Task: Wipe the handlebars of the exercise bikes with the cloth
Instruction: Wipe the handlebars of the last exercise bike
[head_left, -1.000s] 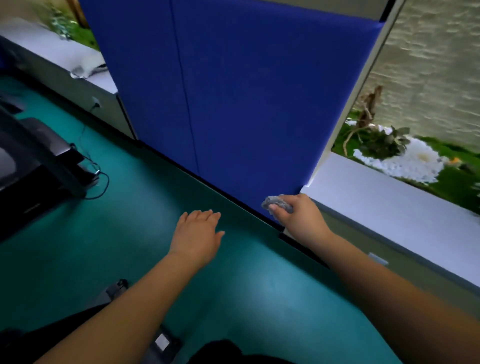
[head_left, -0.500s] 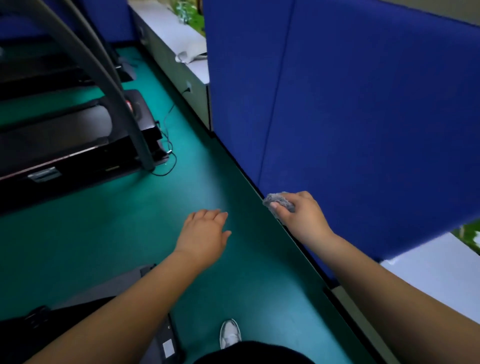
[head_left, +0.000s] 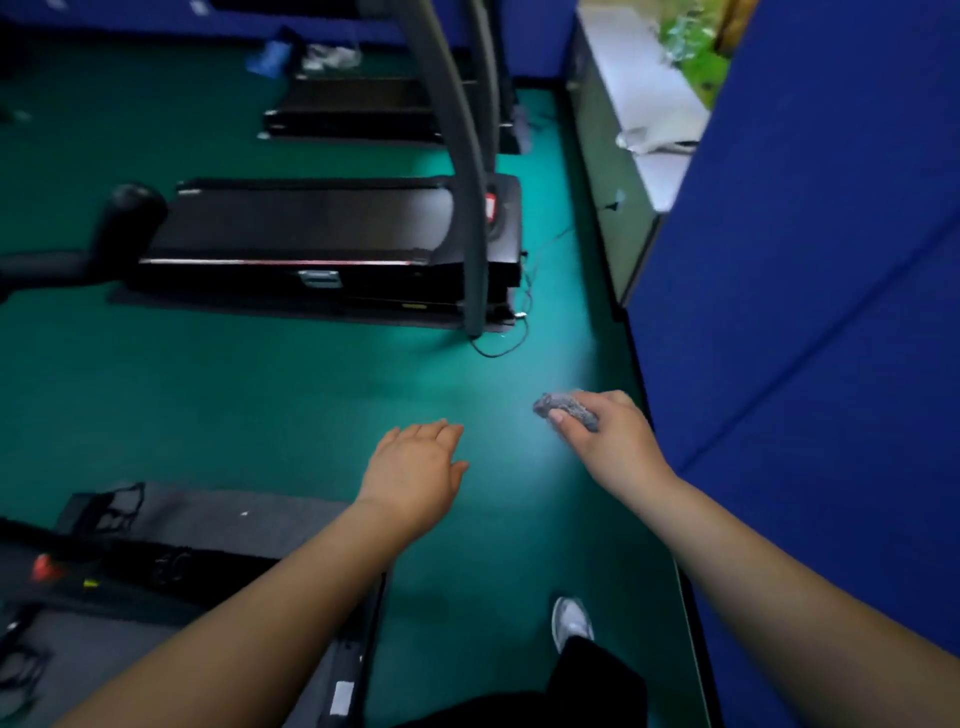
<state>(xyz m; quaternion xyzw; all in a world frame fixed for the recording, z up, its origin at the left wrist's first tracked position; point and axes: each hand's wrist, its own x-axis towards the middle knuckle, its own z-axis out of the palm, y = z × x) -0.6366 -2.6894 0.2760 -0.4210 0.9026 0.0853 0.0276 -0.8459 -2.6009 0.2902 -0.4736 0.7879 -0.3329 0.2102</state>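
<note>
My right hand holds a small bunched grey cloth in front of me, above the green floor and close to the blue partition. My left hand hangs beside it with straight fingers, palm down, holding nothing. A black rounded handlebar end on a dark bar sticks in from the left edge, well away from both hands. Part of an exercise machine's base with a pedal strap lies at the lower left.
A black treadmill with grey uprights stands ahead, a second one behind it. A black cable trails on the green floor. The blue partition walls the right side. My grey shoe is below.
The view has swung left, away from the window ledge and partition, bringing the treadmills and a handlebar end into sight. Both hands keep the same pose, the right one still holding the cloth.
</note>
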